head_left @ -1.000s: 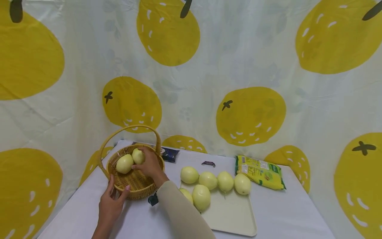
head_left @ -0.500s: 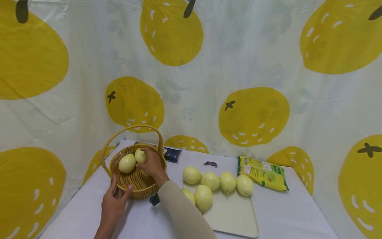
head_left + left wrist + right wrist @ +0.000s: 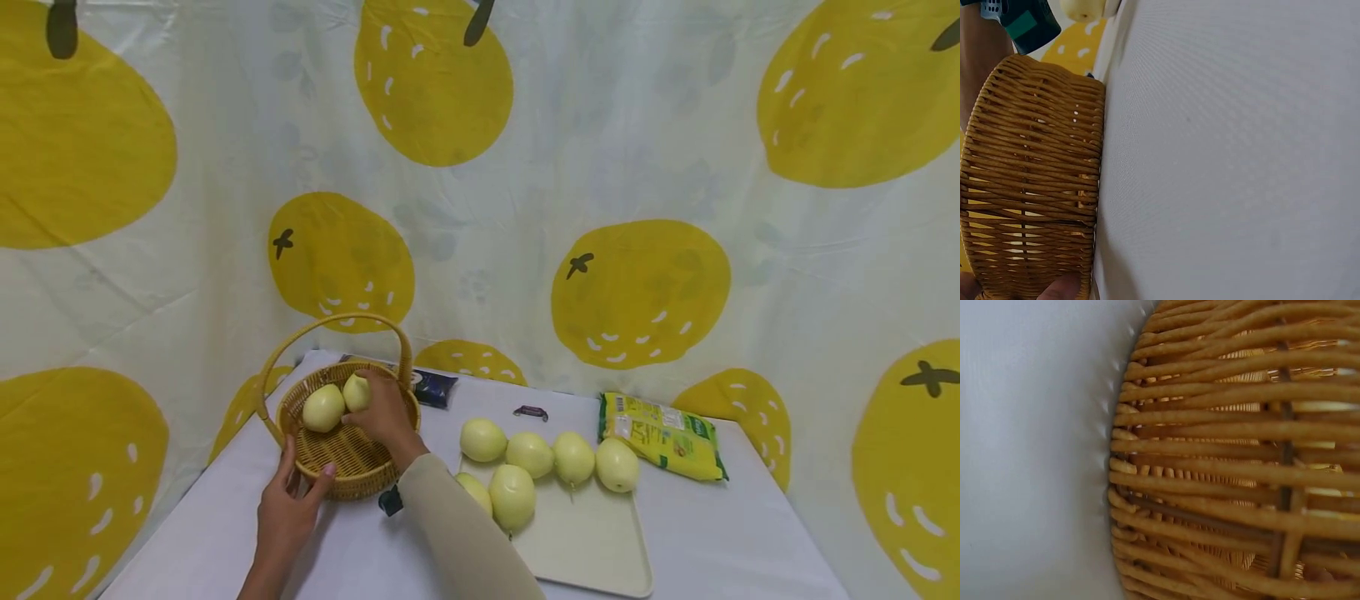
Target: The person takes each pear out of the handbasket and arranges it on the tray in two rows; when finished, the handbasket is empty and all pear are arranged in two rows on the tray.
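A brown wicker basket (image 3: 352,487) with a tall arched handle stands at the left of the table. Inside it lie a pale yellow-green pear (image 3: 324,407) and, beside that, a second pear (image 3: 356,392), which my right hand (image 3: 384,414) grips from the right with thumb and fingers. My left hand (image 3: 287,508) holds the basket's near left side. In the left wrist view, the thumb (image 3: 1063,287) presses the woven wall (image 3: 1032,169). The right wrist view shows only the basket's weave (image 3: 1229,444) and white cloth; the right hand's fingers are hidden there.
A cream tray (image 3: 581,550) with several pears (image 3: 513,497) sits right of the basket, partly behind my right sleeve (image 3: 465,533). Behind are a yellow-green packet (image 3: 663,435), a dark blue packet (image 3: 433,388) and a small dark item (image 3: 531,412). A fruit-print curtain hangs behind.
The head view has shifted slightly, so everything appears a little further right. My right hand stays on the pear inside the basket, and my left hand keeps its place on the basket's side.
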`<state>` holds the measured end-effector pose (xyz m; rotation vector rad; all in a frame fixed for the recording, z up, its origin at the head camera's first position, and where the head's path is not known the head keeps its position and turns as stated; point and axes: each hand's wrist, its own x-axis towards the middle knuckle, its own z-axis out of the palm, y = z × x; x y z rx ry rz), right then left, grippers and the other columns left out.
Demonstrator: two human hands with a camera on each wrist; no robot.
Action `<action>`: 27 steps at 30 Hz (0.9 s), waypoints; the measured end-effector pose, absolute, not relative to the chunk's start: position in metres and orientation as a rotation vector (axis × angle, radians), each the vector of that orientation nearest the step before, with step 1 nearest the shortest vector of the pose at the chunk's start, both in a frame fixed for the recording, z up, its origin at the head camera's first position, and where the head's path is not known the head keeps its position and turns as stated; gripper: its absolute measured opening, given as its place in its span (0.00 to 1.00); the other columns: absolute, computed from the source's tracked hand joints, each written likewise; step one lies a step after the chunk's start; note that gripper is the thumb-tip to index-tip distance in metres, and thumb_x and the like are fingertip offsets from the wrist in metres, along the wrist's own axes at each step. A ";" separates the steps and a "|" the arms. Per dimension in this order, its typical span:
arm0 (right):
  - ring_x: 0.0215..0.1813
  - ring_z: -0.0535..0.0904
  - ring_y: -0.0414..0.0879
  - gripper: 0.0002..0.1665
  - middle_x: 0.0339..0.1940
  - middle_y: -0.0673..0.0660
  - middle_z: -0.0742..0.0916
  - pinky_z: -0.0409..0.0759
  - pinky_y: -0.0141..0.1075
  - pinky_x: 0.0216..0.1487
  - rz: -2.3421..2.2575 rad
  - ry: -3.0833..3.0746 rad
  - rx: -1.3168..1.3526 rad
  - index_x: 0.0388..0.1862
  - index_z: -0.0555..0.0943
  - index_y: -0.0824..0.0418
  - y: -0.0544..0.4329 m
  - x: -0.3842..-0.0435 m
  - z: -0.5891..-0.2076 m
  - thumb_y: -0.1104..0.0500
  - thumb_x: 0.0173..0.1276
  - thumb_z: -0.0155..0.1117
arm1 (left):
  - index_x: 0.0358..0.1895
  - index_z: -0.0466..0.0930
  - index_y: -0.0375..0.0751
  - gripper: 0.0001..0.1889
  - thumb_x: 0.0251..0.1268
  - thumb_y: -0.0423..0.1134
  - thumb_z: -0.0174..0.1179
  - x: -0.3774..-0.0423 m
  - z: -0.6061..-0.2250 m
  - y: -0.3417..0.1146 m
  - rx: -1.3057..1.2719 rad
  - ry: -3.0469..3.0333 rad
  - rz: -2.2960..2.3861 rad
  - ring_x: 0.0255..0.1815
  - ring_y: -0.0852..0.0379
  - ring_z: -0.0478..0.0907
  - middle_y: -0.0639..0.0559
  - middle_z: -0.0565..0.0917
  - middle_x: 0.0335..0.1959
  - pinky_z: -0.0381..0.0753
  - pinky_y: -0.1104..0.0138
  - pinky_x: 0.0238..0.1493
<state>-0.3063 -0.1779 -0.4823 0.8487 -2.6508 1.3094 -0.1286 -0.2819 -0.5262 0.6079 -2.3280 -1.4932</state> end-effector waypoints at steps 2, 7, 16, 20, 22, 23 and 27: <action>0.70 0.80 0.47 0.43 0.68 0.51 0.86 0.86 0.39 0.66 1.327 -2.639 0.831 0.75 0.78 0.50 -0.177 -0.306 -0.482 0.57 0.61 0.86 | 0.86 0.32 0.66 0.54 0.73 0.66 0.64 -0.129 -0.526 -0.281 0.601 -2.329 -1.498 0.84 0.27 0.55 0.47 0.37 0.89 0.67 0.50 0.79; 0.65 0.81 0.49 0.31 0.59 0.53 0.88 0.88 0.42 0.61 1.433 -2.543 0.707 0.67 0.83 0.50 -0.175 -0.304 -0.481 0.58 0.66 0.82 | 0.87 0.33 0.64 0.53 0.74 0.63 0.65 -0.128 -0.524 -0.281 0.593 -2.315 -1.492 0.85 0.29 0.55 0.49 0.38 0.89 0.65 0.49 0.81; 0.80 0.72 0.52 0.48 0.77 0.50 0.80 0.79 0.46 0.78 1.175 -2.695 0.843 0.80 0.73 0.50 -0.174 -0.302 -0.479 0.53 0.62 0.85 | 0.88 0.33 0.62 0.54 0.74 0.63 0.65 -0.128 -0.526 -0.279 0.618 -2.331 -1.473 0.83 0.28 0.56 0.46 0.38 0.89 0.65 0.47 0.81; 0.82 0.68 0.52 0.49 0.78 0.49 0.79 0.76 0.46 0.81 1.100 -2.730 0.876 0.80 0.73 0.48 -0.176 -0.305 -0.483 0.52 0.62 0.85 | 0.88 0.34 0.60 0.54 0.74 0.63 0.65 -0.129 -0.526 -0.279 0.609 -2.326 -1.469 0.83 0.28 0.57 0.44 0.39 0.89 0.67 0.48 0.80; 0.82 0.68 0.52 0.48 0.78 0.50 0.78 0.76 0.46 0.80 1.094 -2.719 0.880 0.79 0.73 0.48 -0.176 -0.306 -0.485 0.53 0.61 0.85 | 0.88 0.35 0.59 0.54 0.74 0.62 0.65 -0.129 -0.526 -0.279 0.606 -2.322 -1.462 0.83 0.28 0.58 0.44 0.40 0.89 0.67 0.50 0.79; 0.82 0.68 0.53 0.48 0.77 0.50 0.78 0.78 0.47 0.79 1.099 -2.707 0.878 0.78 0.74 0.48 -0.177 -0.307 -0.485 0.53 0.60 0.86 | 0.88 0.35 0.59 0.54 0.74 0.62 0.65 -0.129 -0.526 -0.279 0.606 -2.322 -1.462 0.83 0.28 0.58 0.44 0.39 0.89 0.68 0.50 0.78; 0.81 0.69 0.54 0.47 0.76 0.53 0.77 0.82 0.48 0.74 1.105 -2.689 0.879 0.76 0.76 0.50 -0.175 -0.306 -0.486 0.55 0.59 0.87 | 0.88 0.34 0.59 0.54 0.73 0.64 0.64 -0.128 -0.525 -0.279 0.610 -2.331 -1.464 0.83 0.28 0.57 0.44 0.38 0.89 0.68 0.51 0.78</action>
